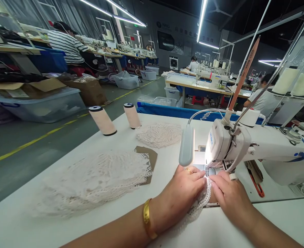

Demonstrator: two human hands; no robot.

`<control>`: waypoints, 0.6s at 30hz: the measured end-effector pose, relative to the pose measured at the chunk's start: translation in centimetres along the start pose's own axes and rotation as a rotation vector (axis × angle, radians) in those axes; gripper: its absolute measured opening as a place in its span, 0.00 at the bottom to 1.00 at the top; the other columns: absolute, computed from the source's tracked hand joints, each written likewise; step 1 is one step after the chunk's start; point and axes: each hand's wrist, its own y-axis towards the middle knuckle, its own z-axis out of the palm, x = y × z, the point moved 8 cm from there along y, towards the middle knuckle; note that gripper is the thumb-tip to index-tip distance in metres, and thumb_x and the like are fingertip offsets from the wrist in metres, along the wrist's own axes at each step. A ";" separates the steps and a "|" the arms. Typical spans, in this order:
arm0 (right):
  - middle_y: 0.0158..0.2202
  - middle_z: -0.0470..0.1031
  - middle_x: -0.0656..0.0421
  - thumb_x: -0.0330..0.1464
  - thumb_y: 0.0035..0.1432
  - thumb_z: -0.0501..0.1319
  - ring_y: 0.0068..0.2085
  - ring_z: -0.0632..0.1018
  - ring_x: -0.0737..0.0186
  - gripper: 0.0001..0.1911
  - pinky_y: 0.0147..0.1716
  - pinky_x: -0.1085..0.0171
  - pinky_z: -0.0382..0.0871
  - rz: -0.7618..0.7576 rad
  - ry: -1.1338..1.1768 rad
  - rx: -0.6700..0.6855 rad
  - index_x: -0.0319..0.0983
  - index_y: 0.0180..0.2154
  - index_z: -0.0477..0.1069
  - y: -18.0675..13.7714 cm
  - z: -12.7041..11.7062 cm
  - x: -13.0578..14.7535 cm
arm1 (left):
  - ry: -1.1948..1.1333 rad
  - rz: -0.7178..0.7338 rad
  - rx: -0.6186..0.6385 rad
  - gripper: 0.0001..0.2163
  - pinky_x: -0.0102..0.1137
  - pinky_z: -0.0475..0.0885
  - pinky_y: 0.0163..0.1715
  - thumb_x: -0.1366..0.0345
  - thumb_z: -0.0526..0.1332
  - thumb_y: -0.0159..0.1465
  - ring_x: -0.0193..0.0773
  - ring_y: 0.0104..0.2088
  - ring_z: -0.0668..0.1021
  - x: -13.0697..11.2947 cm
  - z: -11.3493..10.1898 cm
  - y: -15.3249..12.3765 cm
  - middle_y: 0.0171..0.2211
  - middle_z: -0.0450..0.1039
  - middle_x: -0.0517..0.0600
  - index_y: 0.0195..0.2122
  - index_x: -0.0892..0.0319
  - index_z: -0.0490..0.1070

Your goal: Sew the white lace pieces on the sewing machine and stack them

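Observation:
A white sewing machine (229,137) stands on the right of the table, its lamp (187,144) hanging left of the needle. Under the presser foot runs a strip of white lace trim (206,197) with a scalloped, holed edge. My left hand (179,194), wearing a ring and a gold bangle, is closed over the lace, fingertips close to the needle. From the other side my right hand (230,193) pinches the lace edge between thumb and fingers. The fabric beneath my palms is partly hidden.
A large lace heap (95,182) lies left on brown card (153,162), with a smaller lace pile (160,135) behind. Two thread cones (102,120) stand at the table's far edge. Red-handled scissors (257,186) lie right of the machine. Several people sit at other machines.

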 end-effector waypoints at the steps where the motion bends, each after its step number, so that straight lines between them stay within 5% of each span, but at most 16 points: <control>1: 0.33 0.77 0.57 0.25 0.71 0.52 0.29 0.75 0.57 0.16 0.28 0.61 0.61 0.000 -0.004 -0.005 0.42 0.47 0.77 0.0 0.0 0.0 | 0.004 -0.002 -0.001 0.12 0.38 0.62 0.40 0.77 0.54 0.72 0.39 0.37 0.78 0.0 0.0 0.0 0.38 0.80 0.47 0.31 0.59 0.68; 18: 0.38 0.80 0.57 0.28 0.71 0.52 0.29 0.76 0.58 0.16 0.28 0.62 0.65 0.050 -0.029 -0.012 0.45 0.48 0.77 0.0 0.2 -0.4 | -0.053 -0.054 0.026 0.10 0.42 0.62 0.44 0.74 0.57 0.73 0.46 0.46 0.81 1.0 1.0 0.1 0.40 0.83 0.47 0.34 0.58 0.71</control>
